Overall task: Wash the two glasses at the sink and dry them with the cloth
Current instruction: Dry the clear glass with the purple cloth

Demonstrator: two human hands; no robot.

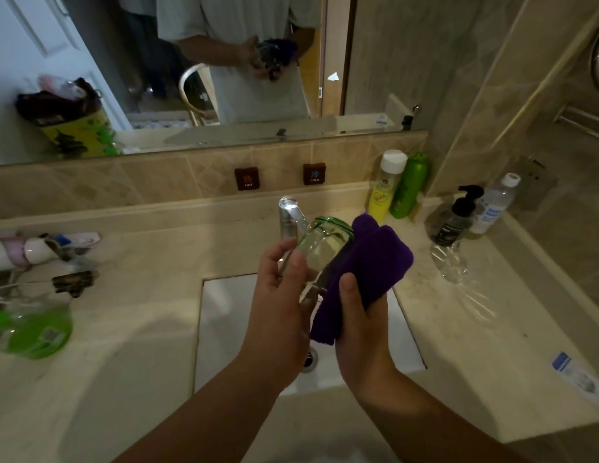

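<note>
Above the sink [224, 315], your left hand [278, 295] grasped the green-rimmed glass [320, 248], its long axis tilted toward one o'clock, while your right hand [355, 315] clutched the purple cloth [371, 262] against its three-o'clock side, fingers curled around the fabric.

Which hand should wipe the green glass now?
Probably the right hand: it already grips the folded purple cloth pressed against the green-tinted glass tumbler. The left hand is busy holding that glass.
</note>
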